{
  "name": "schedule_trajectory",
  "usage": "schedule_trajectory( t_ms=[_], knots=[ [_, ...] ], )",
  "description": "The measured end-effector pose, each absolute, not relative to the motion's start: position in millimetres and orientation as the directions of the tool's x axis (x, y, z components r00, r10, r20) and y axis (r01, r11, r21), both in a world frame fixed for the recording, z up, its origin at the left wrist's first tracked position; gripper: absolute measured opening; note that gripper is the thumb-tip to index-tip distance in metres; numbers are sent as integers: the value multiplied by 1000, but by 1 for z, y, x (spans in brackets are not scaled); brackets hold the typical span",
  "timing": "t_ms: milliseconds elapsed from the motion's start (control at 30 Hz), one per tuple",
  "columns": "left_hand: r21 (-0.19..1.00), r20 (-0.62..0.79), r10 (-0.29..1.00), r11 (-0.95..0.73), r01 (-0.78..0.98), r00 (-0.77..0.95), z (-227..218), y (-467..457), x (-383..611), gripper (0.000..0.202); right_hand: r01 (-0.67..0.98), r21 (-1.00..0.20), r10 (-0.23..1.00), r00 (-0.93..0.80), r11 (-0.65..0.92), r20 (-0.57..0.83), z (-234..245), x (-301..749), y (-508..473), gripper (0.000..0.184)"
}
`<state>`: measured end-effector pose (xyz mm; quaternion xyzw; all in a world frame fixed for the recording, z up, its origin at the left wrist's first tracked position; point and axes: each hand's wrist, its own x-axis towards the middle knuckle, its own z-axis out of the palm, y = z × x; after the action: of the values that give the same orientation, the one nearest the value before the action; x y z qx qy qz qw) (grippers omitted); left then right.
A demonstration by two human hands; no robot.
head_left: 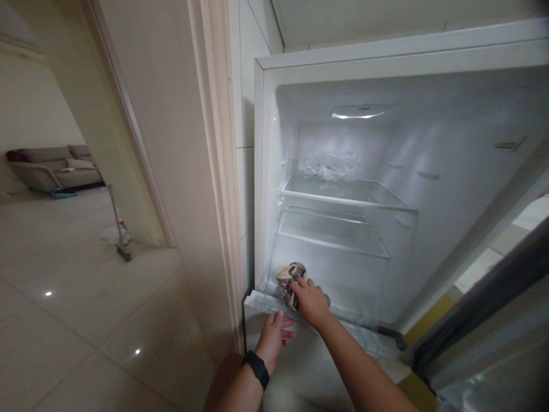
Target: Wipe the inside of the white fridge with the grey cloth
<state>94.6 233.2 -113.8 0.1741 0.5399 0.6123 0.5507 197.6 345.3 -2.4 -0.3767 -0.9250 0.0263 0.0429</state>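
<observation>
My right hand (312, 300) is closed on a crumpled, patterned cloth (285, 277) inside an open fridge (259, 171). The cloth lies against the lowest glass shelf (343, 280), near its front left corner. Just below, my left hand (274, 337) has its fingers apart and holds nothing; it is beside the top edge of the closed lower door (309, 355). A dark watch band is round the left wrist. Part of the cloth is hidden under the right hand's fingers.
A clear plastic bag (330, 166) lies on the upper glass shelf (338, 194), with a middle shelf (334, 237) below. The open fridge door (489, 292) stands on the right. A door frame (214, 143) borders the left; beyond are a broom (123, 252) and a sofa (55, 166).
</observation>
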Motion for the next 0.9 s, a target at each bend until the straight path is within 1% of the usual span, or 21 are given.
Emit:
schedule_trajectory(
  t_ms=[167,333,400,533,633,733,767,833,900],
  knots=[
    [856,-392,849,195,-480,-353,-113,235,97,87,648,-106,656,-751,754,80,-4,172,344,33],
    [856,-394,845,195,-480,-360,-113,237,98,88,640,-140,653,-751,756,93,-10,166,344,33],
    [853,-401,847,205,-480,-350,-112,236,97,87,635,-159,652,-752,756,97,-11,168,346,37],
    [854,-396,856,210,-476,-332,-108,232,94,87,627,-202,653,-748,753,115,-8,177,349,51],
    [858,-391,858,209,-469,-333,-107,231,94,90,619,-268,670,-716,739,196,3,182,347,58],
    [867,-383,859,209,-452,-339,-105,232,96,84,559,-329,647,-692,761,321,19,181,334,59],
    [874,-377,860,207,-441,-344,-104,232,98,79,531,-318,617,-713,786,334,24,179,328,58],
    [892,-355,862,196,-406,-362,-103,231,100,67,463,-241,519,-801,853,297,31,173,314,53],
    [920,-319,860,181,-348,-397,-101,229,103,56,369,-139,392,-890,919,233,35,165,301,40]
  ],
)
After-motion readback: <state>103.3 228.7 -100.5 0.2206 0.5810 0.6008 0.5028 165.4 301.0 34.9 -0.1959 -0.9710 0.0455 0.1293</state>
